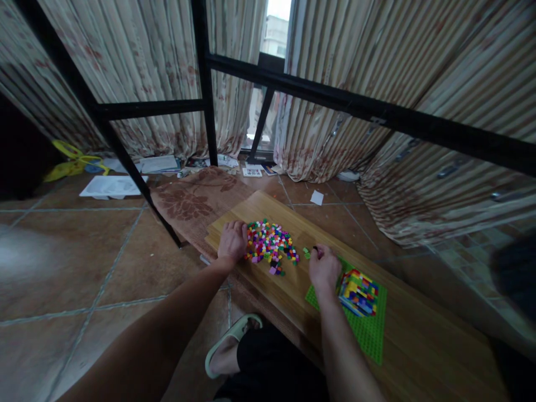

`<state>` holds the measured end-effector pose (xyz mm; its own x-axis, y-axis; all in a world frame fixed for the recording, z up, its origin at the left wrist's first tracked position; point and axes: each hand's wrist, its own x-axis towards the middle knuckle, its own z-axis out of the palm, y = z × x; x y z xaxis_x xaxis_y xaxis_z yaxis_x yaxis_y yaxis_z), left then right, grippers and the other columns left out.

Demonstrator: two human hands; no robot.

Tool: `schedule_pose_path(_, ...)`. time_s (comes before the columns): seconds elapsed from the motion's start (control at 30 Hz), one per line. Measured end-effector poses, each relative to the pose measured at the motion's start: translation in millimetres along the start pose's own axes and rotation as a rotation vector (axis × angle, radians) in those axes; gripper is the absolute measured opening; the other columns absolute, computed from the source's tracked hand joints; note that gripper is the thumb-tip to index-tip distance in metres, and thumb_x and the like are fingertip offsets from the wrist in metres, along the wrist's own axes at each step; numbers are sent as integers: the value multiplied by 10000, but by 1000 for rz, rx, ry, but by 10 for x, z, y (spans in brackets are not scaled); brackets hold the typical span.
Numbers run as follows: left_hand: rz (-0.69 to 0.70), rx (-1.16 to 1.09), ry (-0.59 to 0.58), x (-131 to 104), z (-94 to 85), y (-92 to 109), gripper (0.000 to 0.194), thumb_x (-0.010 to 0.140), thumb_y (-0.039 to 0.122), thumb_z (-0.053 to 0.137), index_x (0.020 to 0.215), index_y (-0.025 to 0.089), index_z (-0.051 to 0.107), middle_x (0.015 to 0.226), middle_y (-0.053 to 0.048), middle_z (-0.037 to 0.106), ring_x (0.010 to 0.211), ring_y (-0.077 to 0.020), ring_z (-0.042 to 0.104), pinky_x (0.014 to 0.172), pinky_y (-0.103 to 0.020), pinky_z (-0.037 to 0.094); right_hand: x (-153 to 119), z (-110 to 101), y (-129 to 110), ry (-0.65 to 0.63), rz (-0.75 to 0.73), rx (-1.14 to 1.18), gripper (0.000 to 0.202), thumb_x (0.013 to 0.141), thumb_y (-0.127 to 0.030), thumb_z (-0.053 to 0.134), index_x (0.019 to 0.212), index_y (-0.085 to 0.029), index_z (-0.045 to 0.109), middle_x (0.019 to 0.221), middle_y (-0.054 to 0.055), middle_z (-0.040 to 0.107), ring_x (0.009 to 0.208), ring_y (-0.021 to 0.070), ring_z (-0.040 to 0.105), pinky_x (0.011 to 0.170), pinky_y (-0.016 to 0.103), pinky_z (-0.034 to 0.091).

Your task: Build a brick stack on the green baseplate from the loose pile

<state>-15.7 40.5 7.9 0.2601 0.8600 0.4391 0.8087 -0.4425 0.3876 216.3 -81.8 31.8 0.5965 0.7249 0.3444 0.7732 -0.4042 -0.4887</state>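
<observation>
A: What is done, and what is left?

B: On the wooden tabletop (422, 329), right of its middle, a multicoloured brick structure (360, 291) stands on a green baseplate (368, 336). Bare green shows around it, most of all toward the near edge. A broad pile of loose bricks (270, 241) lies toward the left end, so the work looks partway along; how much more is needed, I cannot tell.

A: And the hands?

B: Both forearms reach in over the near long edge. The left hand (233, 240) is at the pile's left side, back upward, fingers curled; whether they grip anything is hidden. The right hand (325, 269) is by the baseplate's left side, thumb and fingers pinching what looks like a dark brick (315, 249). Small green bricks (307, 253) lie between it and the pile.
</observation>
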Motion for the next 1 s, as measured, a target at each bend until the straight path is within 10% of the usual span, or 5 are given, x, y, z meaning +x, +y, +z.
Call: schedule_pose_path(1.0, -43, -2, -2, -3, 0, 16, 263, 953, 263, 367, 899, 196, 616, 934, -93, 645, 947, -244, 556, 903, -395, 424, 217, 271, 22, -149, -65, -69, 351, 800, -304, 557, 1075, -124, 678, 932, 126, 656, 925, 228, 546, 841, 321, 403)
